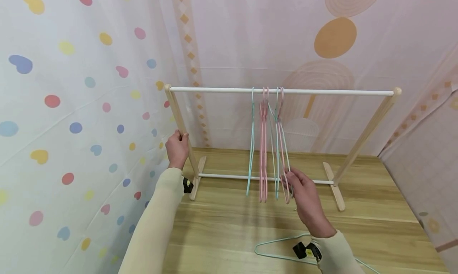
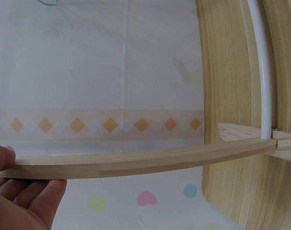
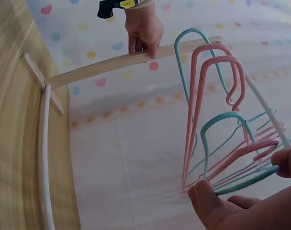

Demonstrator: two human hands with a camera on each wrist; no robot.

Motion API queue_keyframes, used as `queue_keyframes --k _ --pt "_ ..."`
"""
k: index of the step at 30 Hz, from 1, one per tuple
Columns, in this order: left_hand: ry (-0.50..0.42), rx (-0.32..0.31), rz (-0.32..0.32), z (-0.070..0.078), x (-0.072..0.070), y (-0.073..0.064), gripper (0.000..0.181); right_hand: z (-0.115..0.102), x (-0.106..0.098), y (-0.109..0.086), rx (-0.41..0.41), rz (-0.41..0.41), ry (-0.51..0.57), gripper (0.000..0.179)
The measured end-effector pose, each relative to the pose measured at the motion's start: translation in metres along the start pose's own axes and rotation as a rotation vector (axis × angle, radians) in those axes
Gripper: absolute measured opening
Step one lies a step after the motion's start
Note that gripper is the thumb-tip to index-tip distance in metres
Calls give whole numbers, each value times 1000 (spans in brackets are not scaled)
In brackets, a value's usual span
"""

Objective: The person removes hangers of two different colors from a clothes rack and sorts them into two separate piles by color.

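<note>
A wooden side post [image 1: 174, 108] of a small clothes rack is gripped by my left hand [image 1: 177, 150]. In the left wrist view, thumb and fingers lie on either side of that post [image 2: 136, 162]. My right hand [image 1: 307, 200] is at the lower ends of the hangers, right of the rack's middle. The right wrist view shows it pinching a teal hanger [image 3: 251, 181] by its end, close to a pink hanger [image 3: 231, 160]. Pink hangers [image 1: 263, 158] and a teal hanger [image 1: 251, 158] hang from the white rail [image 1: 214, 90] to its left.
Another green hanger [image 1: 275, 257] lies on the wooden surface [image 1: 214, 226] under my right wrist. A lower white bar [image 1: 225, 176] joins the rack's feet. The right post [image 1: 365, 140] stands beyond my right hand. Patterned curtains [image 1: 89, 127] surround the rack.
</note>
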State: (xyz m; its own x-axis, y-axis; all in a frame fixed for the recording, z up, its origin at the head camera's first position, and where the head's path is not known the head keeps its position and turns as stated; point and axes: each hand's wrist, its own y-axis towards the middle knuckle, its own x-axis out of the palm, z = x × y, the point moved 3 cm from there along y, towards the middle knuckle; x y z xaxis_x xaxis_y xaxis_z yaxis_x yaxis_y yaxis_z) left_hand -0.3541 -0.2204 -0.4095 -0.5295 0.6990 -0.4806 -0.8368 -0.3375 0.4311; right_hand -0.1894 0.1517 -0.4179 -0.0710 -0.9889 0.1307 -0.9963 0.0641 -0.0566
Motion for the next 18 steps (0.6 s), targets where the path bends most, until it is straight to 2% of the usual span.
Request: queue_keyframes --k 6,13,18 --pt "11 -5 -3 0 0 0 31 0 -5 -5 -43 32 11 46" --pt "23 -13 -12 -1 0 0 30 -1 -11 -10 -196 79 -71 47" --pt "18 -16 -12 -2 1 0 30 -1 -16 -12 -277 110 -54 48"
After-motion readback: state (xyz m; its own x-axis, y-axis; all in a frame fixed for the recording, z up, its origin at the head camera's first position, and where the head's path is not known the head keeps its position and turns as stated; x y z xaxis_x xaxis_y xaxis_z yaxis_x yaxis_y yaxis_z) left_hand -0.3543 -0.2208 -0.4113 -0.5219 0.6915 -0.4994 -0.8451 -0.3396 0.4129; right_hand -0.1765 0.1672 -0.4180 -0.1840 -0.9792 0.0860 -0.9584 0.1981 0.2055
